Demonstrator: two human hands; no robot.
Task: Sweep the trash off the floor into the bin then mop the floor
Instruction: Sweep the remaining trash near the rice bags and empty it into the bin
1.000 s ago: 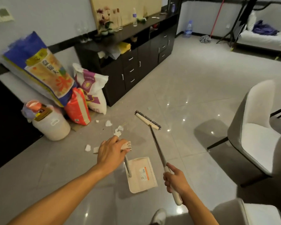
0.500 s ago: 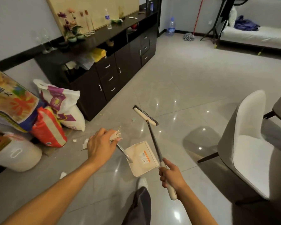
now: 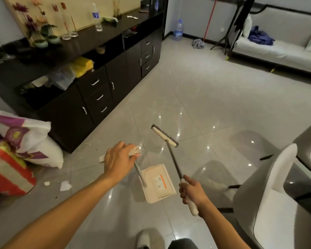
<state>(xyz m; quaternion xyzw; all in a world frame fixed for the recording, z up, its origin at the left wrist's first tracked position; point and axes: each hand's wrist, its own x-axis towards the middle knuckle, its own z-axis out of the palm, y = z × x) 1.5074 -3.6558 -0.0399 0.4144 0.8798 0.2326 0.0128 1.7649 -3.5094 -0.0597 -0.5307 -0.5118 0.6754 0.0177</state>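
My left hand point(image 3: 118, 160) grips the top of the dustpan handle together with a wad of white paper point(image 3: 135, 151). The cream dustpan point(image 3: 160, 184) hangs below it, just above the tiled floor. My right hand point(image 3: 191, 192) holds the white grip of a broom whose metal shaft runs up and left to the brush head point(image 3: 164, 136), raised off the floor. White paper scraps point(image 3: 65, 186) lie on the tiles to the left, with another scrap point(image 3: 102, 158) behind my left hand. A red-handled mop point(image 3: 198, 43) leans in the far corner. No bin is in view.
A dark sideboard point(image 3: 101, 83) lines the left wall, with filled sacks point(image 3: 25, 141) on the floor beside it. White chairs point(image 3: 269, 194) stand close on the right. A sofa point(image 3: 276, 49) and a water bottle point(image 3: 178, 30) are at the far end.
I have walked forward and turned right; the sacks and the white jug slid left and out of frame. Both hands keep their grips, carrying dustpan and broom along.
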